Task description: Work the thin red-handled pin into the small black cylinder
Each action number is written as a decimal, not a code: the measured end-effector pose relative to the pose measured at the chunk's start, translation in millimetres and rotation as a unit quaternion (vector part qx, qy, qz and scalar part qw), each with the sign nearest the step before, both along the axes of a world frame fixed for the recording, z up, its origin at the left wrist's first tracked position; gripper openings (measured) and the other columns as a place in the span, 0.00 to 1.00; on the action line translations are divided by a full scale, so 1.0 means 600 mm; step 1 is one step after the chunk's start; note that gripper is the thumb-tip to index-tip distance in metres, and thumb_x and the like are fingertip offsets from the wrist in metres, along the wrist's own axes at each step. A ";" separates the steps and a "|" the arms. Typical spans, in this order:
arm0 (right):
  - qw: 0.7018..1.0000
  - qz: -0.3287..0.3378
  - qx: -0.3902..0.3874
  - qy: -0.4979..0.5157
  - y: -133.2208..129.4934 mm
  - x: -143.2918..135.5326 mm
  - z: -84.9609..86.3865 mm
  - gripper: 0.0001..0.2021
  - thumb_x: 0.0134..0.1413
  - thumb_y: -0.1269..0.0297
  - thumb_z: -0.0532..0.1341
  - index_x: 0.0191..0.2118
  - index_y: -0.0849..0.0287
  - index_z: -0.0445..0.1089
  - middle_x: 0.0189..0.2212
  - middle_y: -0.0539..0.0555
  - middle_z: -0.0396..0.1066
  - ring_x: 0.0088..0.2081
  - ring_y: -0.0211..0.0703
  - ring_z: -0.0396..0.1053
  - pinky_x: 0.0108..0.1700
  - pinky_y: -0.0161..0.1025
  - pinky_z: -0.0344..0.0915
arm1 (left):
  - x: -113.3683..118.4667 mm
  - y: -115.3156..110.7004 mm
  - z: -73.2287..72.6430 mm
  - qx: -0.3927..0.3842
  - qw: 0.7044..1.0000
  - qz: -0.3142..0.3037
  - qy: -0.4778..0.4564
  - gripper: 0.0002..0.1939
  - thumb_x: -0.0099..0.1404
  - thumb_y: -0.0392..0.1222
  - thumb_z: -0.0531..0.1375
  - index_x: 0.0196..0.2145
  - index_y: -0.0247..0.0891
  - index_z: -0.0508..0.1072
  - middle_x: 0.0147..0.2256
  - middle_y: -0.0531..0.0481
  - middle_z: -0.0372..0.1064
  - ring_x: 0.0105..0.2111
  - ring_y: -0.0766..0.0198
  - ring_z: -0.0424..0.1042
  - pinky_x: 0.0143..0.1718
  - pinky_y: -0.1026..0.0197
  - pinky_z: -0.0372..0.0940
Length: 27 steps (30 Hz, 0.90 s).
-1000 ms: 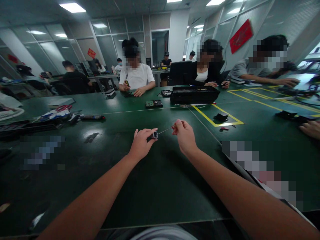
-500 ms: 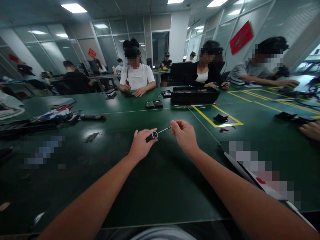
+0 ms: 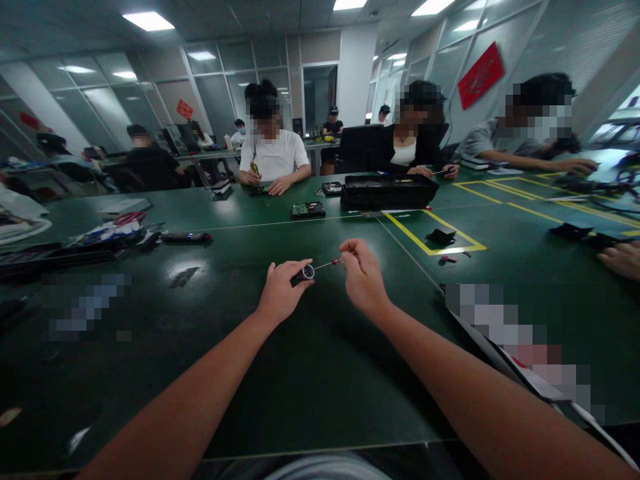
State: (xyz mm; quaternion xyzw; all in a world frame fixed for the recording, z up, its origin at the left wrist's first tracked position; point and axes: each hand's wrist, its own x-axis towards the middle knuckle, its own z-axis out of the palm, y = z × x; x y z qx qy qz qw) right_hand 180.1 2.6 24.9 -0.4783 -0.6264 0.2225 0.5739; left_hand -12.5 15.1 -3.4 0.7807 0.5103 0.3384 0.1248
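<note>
Between the thumb and fingers of my left hand (image 3: 283, 291) is a small dark cylinder (image 3: 307, 272) with a pale ring at its end, the ringed end turned to the right. My right hand (image 3: 364, 275) is closed around the red handle of a thin screwdriver (image 3: 334, 262). Its metal shaft points left, and the tip is at the ringed end of the cylinder. Whether the tip sits inside the ring or just in front of it, I cannot tell. Both hands are above the green table (image 3: 300, 393).
A circuit-board drive (image 3: 308, 209) and a long black case (image 3: 390, 192) lie ahead. A black pen-shaped tool (image 3: 187, 237) is at left. Right are a black bracket (image 3: 441, 237), a small red piece (image 3: 449, 259) and a co-worker's hand (image 3: 620, 260). Other people sit across the table.
My right hand has moved slightly left and changed its grip, with the screwdriver now nearer the cylinder and more of its red handle showing. The left hand has barely moved.
</note>
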 end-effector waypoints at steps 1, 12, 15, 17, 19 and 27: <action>1.000 -0.001 0.000 0.010 0.000 -0.001 -0.003 0.07 0.66 0.61 0.51 0.40 0.53 0.65 0.29 0.48 0.68 0.32 0.42 0.67 0.36 0.40 0.60 | 0.001 0.000 0.001 -0.002 1.000 0.000 0.002 0.21 0.66 0.40 0.64 0.57 0.51 0.72 0.54 0.49 0.73 0.56 0.53 0.68 0.67 0.33 0.43; 0.996 -0.022 -0.013 0.086 0.003 -0.005 -0.006 0.09 0.64 0.56 0.56 0.43 0.55 0.66 0.32 0.50 0.70 0.34 0.43 0.70 0.38 0.42 0.65 | 0.002 -0.004 0.004 -0.013 1.000 -0.003 0.008 0.22 0.67 0.42 0.64 0.58 0.51 0.71 0.54 0.50 0.72 0.57 0.53 0.68 0.68 0.32 0.41; 0.996 -0.026 -0.028 0.076 0.006 -0.009 -0.009 0.13 0.63 0.52 0.58 0.37 0.56 0.68 0.31 0.52 0.72 0.33 0.43 0.70 0.37 0.42 0.65 | 0.001 -0.004 0.003 -0.020 1.000 0.003 0.010 0.22 0.67 0.41 0.64 0.58 0.51 0.71 0.54 0.49 0.72 0.57 0.53 0.67 0.67 0.31 0.42; 0.995 -0.022 -0.042 0.093 0.013 -0.010 -0.015 0.14 0.62 0.50 0.58 0.36 0.56 0.70 0.30 0.53 0.72 0.33 0.44 0.70 0.38 0.43 0.65 | 0.001 -0.004 0.005 -0.017 1.000 0.004 0.016 0.22 0.67 0.40 0.63 0.57 0.51 0.71 0.54 0.49 0.72 0.57 0.53 0.67 0.67 0.31 0.43; 0.982 -0.006 -0.077 0.174 0.024 -0.007 -0.023 0.15 0.61 0.49 0.58 0.35 0.55 0.69 0.29 0.52 0.71 0.31 0.43 0.69 0.36 0.42 0.67 | 0.000 -0.004 0.009 0.014 0.999 0.001 0.030 0.21 0.67 0.40 0.63 0.57 0.51 0.72 0.54 0.50 0.72 0.56 0.54 0.68 0.67 0.32 0.43; 0.927 -0.037 -0.161 0.336 0.049 0.009 -0.034 0.12 0.61 0.54 0.57 0.29 0.54 0.65 0.22 0.47 0.62 0.23 0.38 0.61 0.28 0.39 0.65 | -0.004 0.007 0.006 0.004 0.998 0.001 0.070 0.21 0.68 0.39 0.61 0.58 0.52 0.71 0.53 0.49 0.72 0.56 0.54 0.67 0.67 0.28 0.40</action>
